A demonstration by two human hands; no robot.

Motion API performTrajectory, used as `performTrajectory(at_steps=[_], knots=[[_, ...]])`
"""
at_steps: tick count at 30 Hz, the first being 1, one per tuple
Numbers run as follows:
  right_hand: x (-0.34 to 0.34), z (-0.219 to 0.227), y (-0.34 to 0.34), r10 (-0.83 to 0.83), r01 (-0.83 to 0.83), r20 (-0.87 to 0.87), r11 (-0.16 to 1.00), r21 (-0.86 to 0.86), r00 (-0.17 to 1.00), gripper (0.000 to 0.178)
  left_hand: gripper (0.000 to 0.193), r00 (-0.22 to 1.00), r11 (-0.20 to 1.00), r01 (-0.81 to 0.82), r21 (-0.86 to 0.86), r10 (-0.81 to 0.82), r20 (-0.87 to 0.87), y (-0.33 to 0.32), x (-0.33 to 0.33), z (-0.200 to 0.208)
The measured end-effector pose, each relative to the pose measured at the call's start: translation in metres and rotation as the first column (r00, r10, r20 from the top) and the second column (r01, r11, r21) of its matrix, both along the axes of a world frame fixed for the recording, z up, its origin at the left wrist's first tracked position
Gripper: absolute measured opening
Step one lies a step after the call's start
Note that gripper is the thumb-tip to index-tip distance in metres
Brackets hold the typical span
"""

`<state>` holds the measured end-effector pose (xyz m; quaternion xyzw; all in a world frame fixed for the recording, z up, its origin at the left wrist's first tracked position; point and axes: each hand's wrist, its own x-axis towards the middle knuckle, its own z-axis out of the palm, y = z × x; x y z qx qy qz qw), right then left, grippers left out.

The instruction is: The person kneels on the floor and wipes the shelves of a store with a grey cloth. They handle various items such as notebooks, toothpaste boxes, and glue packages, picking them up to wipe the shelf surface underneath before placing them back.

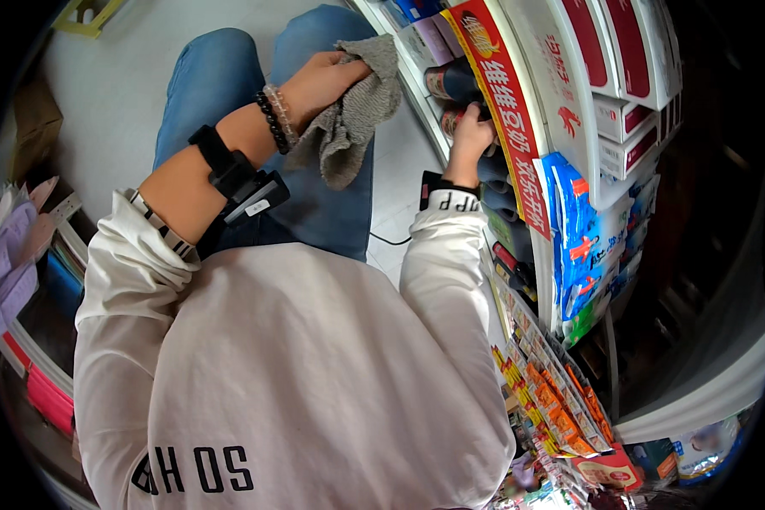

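Note:
My left hand (325, 82) is closed on a grey cloth (361, 115), which hangs in folds beside my knee. Bead bracelets (279, 119) and a black strap with a small device (234, 170) are on that arm. On the right, my right hand (471, 138) reaches into a shelf under a red label strip (503, 115). Its fingers are wrapped round a dark bottle with a red label (450, 121); the fingertips are partly hidden by the shelf edge. Another dark bottle (455, 82) lies just beyond it.
White-and-red boxes (625, 51) stand on the upper shelf (552, 76). Blue packets (574, 246) hang at its end, with orange sachets (561, 408) nearer me. Purple and pink items (21, 246) fill a rack at left. A yellow stool-like object (85, 19) is on the floor.

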<state>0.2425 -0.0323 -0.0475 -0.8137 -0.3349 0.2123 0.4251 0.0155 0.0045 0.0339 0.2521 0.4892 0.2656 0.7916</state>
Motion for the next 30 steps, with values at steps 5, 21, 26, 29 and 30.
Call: performTrajectory(at_steps=[5, 21, 26, 29, 30], knots=[[0.031, -0.042, 0.022, -0.120, 0.004, -0.457, 0.969, -0.247, 0.881, 0.050, 0.022, 0.999, 0.999, 0.034, -0.033, -0.033, 0.011, 0.003, -0.002, 0.010], [0.026, -0.043, -0.027, 0.107, -0.040, -0.445, 0.987, 0.158, 0.889, 0.015, 0.024, 0.996, 1.000, -0.023, 0.001, 0.023, 0.083, 0.002, -0.016, -0.004], [0.005, 0.021, -0.087, 0.167, -0.034, -0.533, 0.967, 0.251, 0.830, 0.015, 0.028, 0.997, 0.984, 0.073, 0.160, -0.068, -0.039, -0.010, -0.005, -0.012], [-0.010, 0.061, -0.109, 0.211, 0.057, -0.650, 0.929, 0.365, 0.730, 0.013, 0.032, 0.981, 0.946, 0.154, 0.286, -0.180, 0.068, -0.041, 0.027, -0.013], [-0.017, 0.076, -0.114, 0.228, 0.077, -0.651, 0.911, 0.405, 0.724, 0.013, 0.034, 0.963, 0.916, 0.208, 0.345, -0.252, 0.090, -0.055, 0.041, -0.020]])
